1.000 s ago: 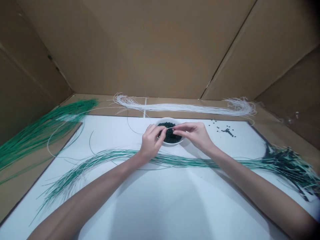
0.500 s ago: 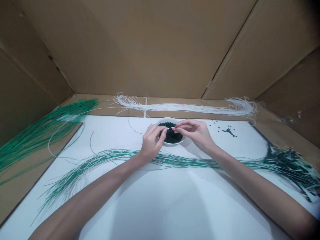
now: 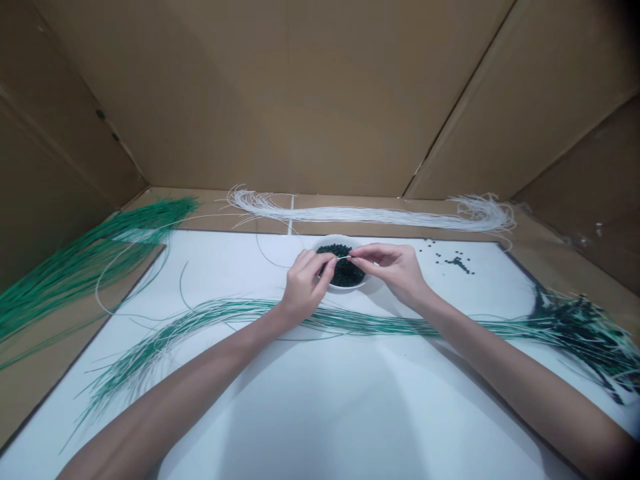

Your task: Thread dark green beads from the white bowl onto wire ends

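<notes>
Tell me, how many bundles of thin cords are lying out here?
3: a white bundle along the far edge, a green bundle at left, and a green-and-white bundle across the white board.

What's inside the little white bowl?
The white bowl is full of dark green beads. They cover its bottom, and the left hand hides part of the bowl, so those can't be seen.

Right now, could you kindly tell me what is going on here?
A person is working with both bare hands over a small white bowl of dark green beads. The left hand pinches a thin pale strand, and the right hand has its fingertips at the strand's end. Loose beads lie on the white board, with long white strands beyond it and green-and-white strands across it.
</notes>
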The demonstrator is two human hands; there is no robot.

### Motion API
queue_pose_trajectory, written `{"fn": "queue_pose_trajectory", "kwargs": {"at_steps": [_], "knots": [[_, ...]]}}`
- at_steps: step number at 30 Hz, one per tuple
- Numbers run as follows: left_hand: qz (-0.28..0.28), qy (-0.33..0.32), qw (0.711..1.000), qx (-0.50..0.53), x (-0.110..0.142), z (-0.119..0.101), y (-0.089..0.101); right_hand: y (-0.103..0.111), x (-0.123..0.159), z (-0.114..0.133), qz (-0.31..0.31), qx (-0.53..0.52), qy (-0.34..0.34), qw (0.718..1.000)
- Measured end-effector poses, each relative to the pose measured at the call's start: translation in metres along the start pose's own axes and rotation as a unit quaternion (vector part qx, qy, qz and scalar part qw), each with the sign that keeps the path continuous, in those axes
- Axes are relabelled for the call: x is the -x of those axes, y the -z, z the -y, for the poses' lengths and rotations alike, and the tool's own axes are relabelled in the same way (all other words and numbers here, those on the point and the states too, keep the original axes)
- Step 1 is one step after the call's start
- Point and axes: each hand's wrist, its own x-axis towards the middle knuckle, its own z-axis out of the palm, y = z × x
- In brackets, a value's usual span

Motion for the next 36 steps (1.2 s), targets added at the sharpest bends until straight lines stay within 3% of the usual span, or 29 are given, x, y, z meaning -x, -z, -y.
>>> {"fn": "queue_pose_trajectory", "kwargs": {"at_steps": [21, 26, 31, 36], "knots": [[0.006, -0.008, 1.000, -0.013, 0.0007, 0.0020, -0.0007, -0.0013, 0.0003, -0.0014, 0.000, -0.017, 0.008, 1.000], [0.008, -0.020, 0.999, -0.029, 0.0012, 0.0028, -0.0016, -0.0001, 0.0020, 0.0002, -0.002, 0.072, 0.058, 0.996], [0.020, -0.057, 0.997, -0.055, 0.0025, 0.0036, -0.0024, 0.0025, 0.0025, 0.0022, 0.011, 0.202, 0.148, 0.968], [0.031, -0.068, 0.995, -0.065, 0.0029, 0.0031, -0.0017, 0.0022, 0.0022, 0.0021, 0.035, 0.225, 0.166, 0.959]]}}
